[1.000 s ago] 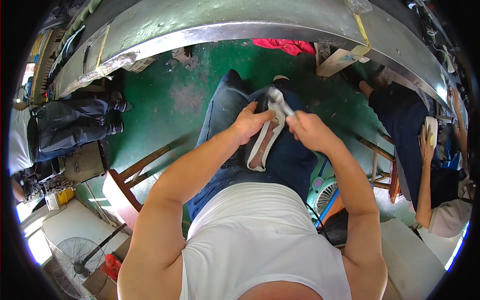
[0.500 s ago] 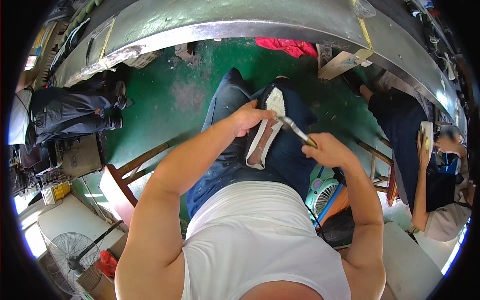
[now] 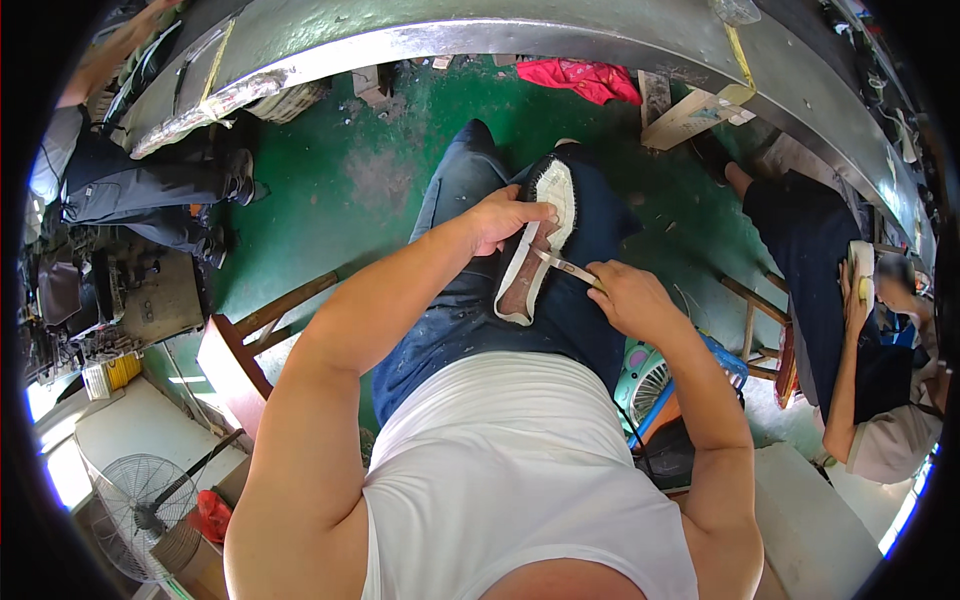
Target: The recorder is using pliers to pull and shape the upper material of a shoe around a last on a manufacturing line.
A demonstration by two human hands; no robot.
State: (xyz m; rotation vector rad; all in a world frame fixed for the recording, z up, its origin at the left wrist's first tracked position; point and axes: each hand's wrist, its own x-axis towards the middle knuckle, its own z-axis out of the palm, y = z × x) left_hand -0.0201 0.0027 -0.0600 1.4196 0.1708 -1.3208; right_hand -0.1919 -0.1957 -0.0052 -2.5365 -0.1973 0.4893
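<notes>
nearby, a smooth grey table [image 3: 420, 40] with a shiny edge curves across the top of the frame, a crumpled red cloth [image 3: 585, 80] lies below it, and a round wire-caged fan [image 3: 148, 512] stands lower left. the long, cream-and-brown shoe [image 3: 540, 238] slants over my dark trousers [image 3: 460, 175] at centre; my left hand [image 3: 500, 218] pinches it, thumb hiding a bit, while my right hand [image 3: 635, 297] grips a slim metal tool [image 3: 570, 268] reaching over it.
</notes>
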